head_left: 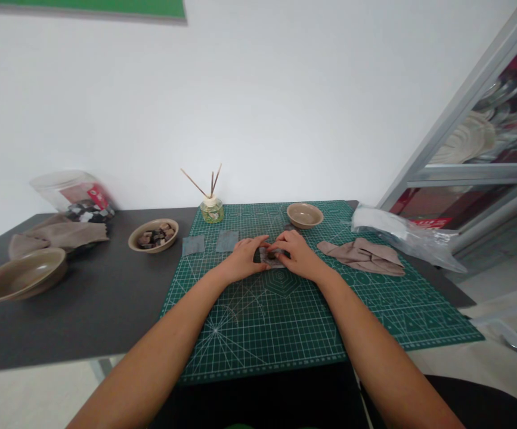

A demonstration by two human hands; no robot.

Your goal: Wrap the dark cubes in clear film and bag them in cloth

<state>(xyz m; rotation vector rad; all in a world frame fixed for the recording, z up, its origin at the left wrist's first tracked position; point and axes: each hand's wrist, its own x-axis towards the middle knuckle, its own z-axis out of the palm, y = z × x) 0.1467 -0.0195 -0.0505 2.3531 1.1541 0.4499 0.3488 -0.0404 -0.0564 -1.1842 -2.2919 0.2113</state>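
Above the middle of the cutting mat, my left hand and my right hand meet over a small clear plastic wrapper lying on the mat. A small dark brown piece sits on the wrapper, partly hidden by my fingers. My left hand's thumb and index finger curve round the wrapper's left side. The right hand's fingers bend in and pinch at the piece and film; the exact contact is blurred. Left of my hands, two clear plastic squares lie flat. Farther left, a beige bowl holds several brown chunks.
The green cutting mat covers part of a dark table. Behind my hands stand a beige bowl and a reed diffuser. A brown cloth and plastic bag lie right; a large bowl, cloth and jar left.
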